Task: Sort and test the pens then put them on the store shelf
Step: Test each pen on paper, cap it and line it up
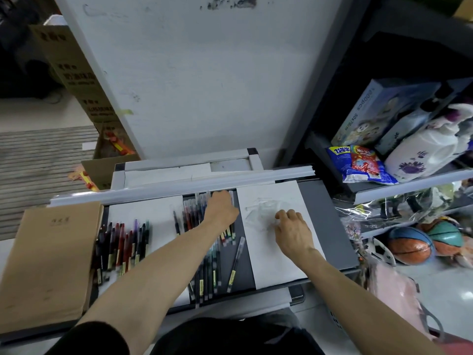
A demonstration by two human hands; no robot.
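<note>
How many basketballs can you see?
2. One orange-and-blue basketball lies low on the right, under the shelves; a second basketball sits just behind it. More may be hidden.

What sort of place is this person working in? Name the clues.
Probably a small shop or its stockroom: labelled pens laid out in groups, a boxed puzzle and a snack packet on the side shelving, basketballs below.

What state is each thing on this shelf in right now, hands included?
Left pens: loosely heaped.
Middle pens: lying in rows.
Single pen: lying apart.
Paper: flat, faintly scribbled.
Notebook: closed.
Left hand: on the middle pens, fingers hidden.
Right hand: fingers curled, resting on paper.
</note>
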